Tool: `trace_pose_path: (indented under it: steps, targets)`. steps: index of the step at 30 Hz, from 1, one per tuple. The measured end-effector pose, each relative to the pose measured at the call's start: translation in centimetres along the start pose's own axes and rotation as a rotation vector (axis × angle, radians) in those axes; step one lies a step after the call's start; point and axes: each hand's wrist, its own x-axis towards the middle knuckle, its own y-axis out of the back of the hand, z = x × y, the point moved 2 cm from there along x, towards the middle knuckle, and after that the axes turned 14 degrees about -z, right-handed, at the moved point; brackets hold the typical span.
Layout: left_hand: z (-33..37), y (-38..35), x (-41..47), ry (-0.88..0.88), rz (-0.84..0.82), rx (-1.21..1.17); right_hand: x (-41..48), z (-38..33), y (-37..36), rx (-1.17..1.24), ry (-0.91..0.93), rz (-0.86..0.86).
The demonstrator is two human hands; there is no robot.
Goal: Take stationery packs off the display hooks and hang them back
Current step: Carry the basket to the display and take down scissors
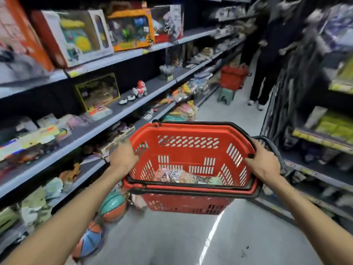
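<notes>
Stationery packs (183, 177): a small heap of flat, clear-wrapped packets in pinks, oranges and greens, lying on the bottom of a red slotted basket (188, 131), none on a hook. Print on them too small to read. Basket held up at waist height in the aisle, tilted a little toward the carrier, its black handles (275, 148) folded down round the rim. Left hand (123, 156) flat against the outer left wall near the corner, fingers nearly straight and pressed to the plastic; blur hides the thumb. Right hand (264, 161) on the right rim, fingers curled over the edge and gripping it, dark-nailed tips showing on the inside. Both forearms bare. To the carrier's left, grey shelves (114, 111) run the aisle's length: boxed toys on the upper level, among them an orange box (130, 31); a small red-and-white toy vehicle (140, 89) on the middle level; soft packets lower down. Two-tone balls (112, 207) sit low beside the bottom shelf. Floor (172, 236) pale grey with a white line (212, 232) along it. Farther down the aisle, a second red basket (233, 77) stands on a green stool (226, 95); just beside it, a person in dark clothes (267, 54) faces the right-hand racks. Whole view smeared by motion.
</notes>
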Motion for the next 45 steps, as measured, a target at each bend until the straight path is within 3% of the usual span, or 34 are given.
trace_pose_path:
  steps: [10,19,27,36,45]
  targets:
    - [11.4,7.4,18.8,-0.25,0.002,-0.005,11.1,-4.5,6.0,0.086,-0.149,0.15]
    - [24.8,8.7,32.3,-0.503,0.004,-0.047,23.2,0.5,10.0,0.137,-0.339,0.216]
    - [39.1,5.9,41.7,-0.539,-0.053,-0.016,36.2,6.5,13.7,0.154,-0.382,0.224]
    - [50.4,3.6,54.5,-0.561,-0.077,-0.02,51.1,10.4,18.6,0.174,-0.412,0.235]
    - [62.0,-0.2,73.1,-0.583,-0.119,-0.017,70.0,13.1,20.2,0.154,-0.482,0.2]
